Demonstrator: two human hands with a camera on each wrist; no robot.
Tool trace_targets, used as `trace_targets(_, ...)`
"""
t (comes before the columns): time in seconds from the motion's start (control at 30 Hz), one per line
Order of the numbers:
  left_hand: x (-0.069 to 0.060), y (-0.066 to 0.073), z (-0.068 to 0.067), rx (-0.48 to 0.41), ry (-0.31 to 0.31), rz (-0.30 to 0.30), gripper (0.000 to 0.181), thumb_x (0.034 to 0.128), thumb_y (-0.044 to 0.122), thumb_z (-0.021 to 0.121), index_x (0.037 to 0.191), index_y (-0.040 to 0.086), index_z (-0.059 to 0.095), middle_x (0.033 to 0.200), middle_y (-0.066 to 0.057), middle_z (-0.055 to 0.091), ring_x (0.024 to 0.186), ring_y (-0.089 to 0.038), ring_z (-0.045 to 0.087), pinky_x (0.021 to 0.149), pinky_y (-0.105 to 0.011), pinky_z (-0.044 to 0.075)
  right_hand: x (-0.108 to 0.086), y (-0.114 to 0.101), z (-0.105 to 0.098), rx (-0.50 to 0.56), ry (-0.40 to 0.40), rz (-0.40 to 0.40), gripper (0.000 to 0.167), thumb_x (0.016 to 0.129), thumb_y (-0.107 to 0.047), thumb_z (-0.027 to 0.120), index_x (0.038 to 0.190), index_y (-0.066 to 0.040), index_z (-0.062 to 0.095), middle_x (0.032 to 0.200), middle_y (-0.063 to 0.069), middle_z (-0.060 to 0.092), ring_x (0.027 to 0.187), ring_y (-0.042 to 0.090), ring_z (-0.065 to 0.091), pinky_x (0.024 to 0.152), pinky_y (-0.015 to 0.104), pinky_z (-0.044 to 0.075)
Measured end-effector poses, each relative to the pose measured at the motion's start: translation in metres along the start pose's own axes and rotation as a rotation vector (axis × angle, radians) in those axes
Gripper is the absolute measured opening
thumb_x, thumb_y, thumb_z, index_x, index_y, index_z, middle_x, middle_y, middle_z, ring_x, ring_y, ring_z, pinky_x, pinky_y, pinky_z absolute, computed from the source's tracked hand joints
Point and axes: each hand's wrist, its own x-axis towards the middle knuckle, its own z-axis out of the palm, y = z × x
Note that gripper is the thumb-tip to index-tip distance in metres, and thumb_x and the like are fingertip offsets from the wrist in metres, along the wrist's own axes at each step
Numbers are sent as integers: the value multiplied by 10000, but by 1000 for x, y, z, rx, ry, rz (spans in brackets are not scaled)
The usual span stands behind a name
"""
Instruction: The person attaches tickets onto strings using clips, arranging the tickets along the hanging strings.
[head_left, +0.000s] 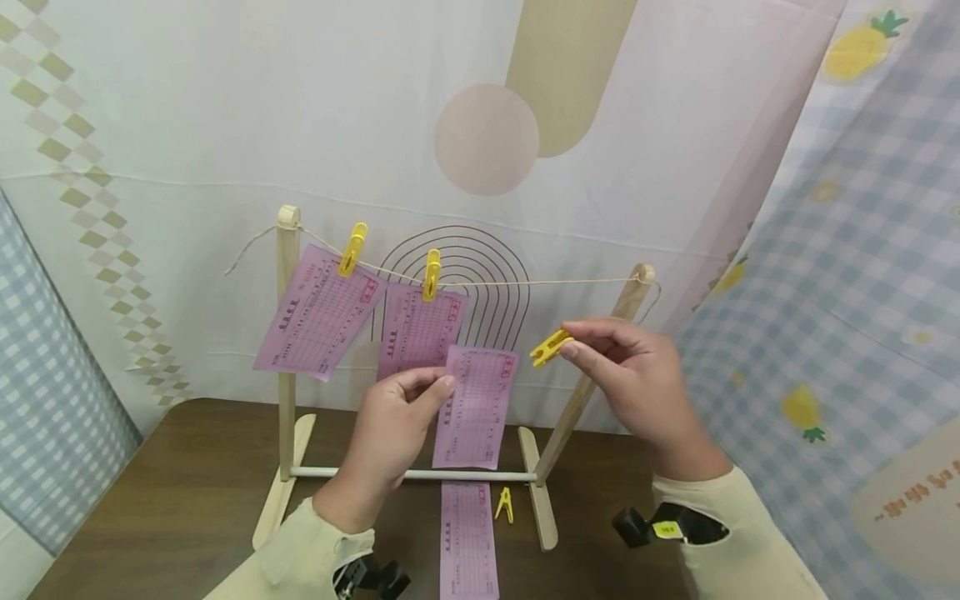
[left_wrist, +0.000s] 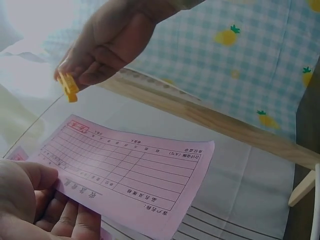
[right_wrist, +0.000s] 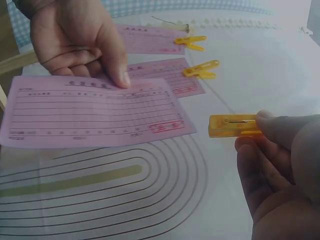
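My left hand (head_left: pixel 397 421) pinches the left edge of a pink printed receipt slip (head_left: pixel 480 408) between thumb and fingers, below the string (head_left: pixel 555 282). To the right, my right hand (head_left: pixel 637 375) pinches a yellow clothespin (head_left: pixel 551 347) by its handle end, with its tip pointing at the slip but apart from it. Two other pink slips, a left one (head_left: pixel 318 312) and a middle one (head_left: pixel 422 325), hang from the string under yellow clothespins (head_left: pixel 352 250). The held slip and left hand cover part of the middle one.
A wooden stand with a left post (head_left: pixel 287 333) and right post (head_left: pixel 577 400) carries the string; a white rod (head_left: pixel 420 476) joins its feet. On the brown table (head_left: pixel 172 492) lie another pink slip (head_left: pixel 468 542) and a yellow clothespin (head_left: pixel 505 505). Patterned cloth hangs behind.
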Motion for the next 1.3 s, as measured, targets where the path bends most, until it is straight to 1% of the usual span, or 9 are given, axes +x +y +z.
trace_targets(0.17,2,1,5,-4,-3,0,221,1058,240,814,1219,93,847,1163,-88,818,1087,-190,715,910,-261,618,17,-14,-9,-39,-7,-7,206,983,22,841,1181,-32,856,1069,-101,860,918,79,813,806,215,655)
trace_targets(0.37,5,4,9,-28,-10,4,226,1066,227,804,1235,81,838,1176,-92,812,1092,-189,710,913,-251,618,41,-34,-20,-134,-43,-15,184,1006,-75,852,1189,-78,868,1042,-115,852,900,89,802,800,209,649)
trace_targets(0.63,9,7,12,-55,-12,5,218,1070,221,798,1232,78,833,1169,-91,804,1071,-181,705,894,-248,625,72,-57,-26,-202,-86,25,171,1030,-174,849,1189,-118,874,1056,-100,853,903,126,806,824,232,657)
trace_targets(0.73,10,9,13,-68,-18,2,220,1073,226,796,1236,82,831,1160,-94,803,1054,-178,712,876,-262,638,83,-65,-26,-228,-107,44,175,1028,-217,857,1188,-148,878,1003,-82,849,880,149,786,821,226,639)
trace_targets(0.9,11,14,17,-80,-31,-5,230,1077,245,792,1245,92,830,1154,-104,803,1039,-190,725,868,-288,655,100,-75,-23,-272,-147,78,181,1027,-287,861,1177,-188,881,891,-39,822,780,178,728,732,254,600)
trace_targets(1.0,12,15,19,-86,-34,-7,233,1080,260,789,1249,104,829,1162,-103,808,1051,-204,738,885,-310,663,110,-79,-22,-268,-171,137,206,1026,-323,861,1186,-196,878,823,-10,789,671,181,671,626,286,580)
trace_targets(1.1,13,16,21,-95,-34,-4,237,1081,261,787,1251,101,829,1175,-107,817,1072,-211,756,908,-326,673,116,-82,-23,-294,-195,197,224,1029,-375,852,1199,-232,876,746,9,740,572,187,596,517,318,511)
trace_targets(1.2,13,17,23,-109,-28,-3,240,1079,255,790,1249,90,829,1181,-110,821,1081,-209,764,910,-325,678,119,-84,-22,-342,-220,230,226,1033,-417,838,1207,-277,875,846,4,756,538,196,563,476,334,457)
trace_targets(1.3,13,17,26,-123,-15,-2,247,1074,248,796,1250,79,830,1187,-112,820,1084,-199,761,904,-305,675,121,-84,-21,-369,-246,243,212,1041,-405,831,1213,-290,874,1107,-21,791,544,193,575,483,325,462)
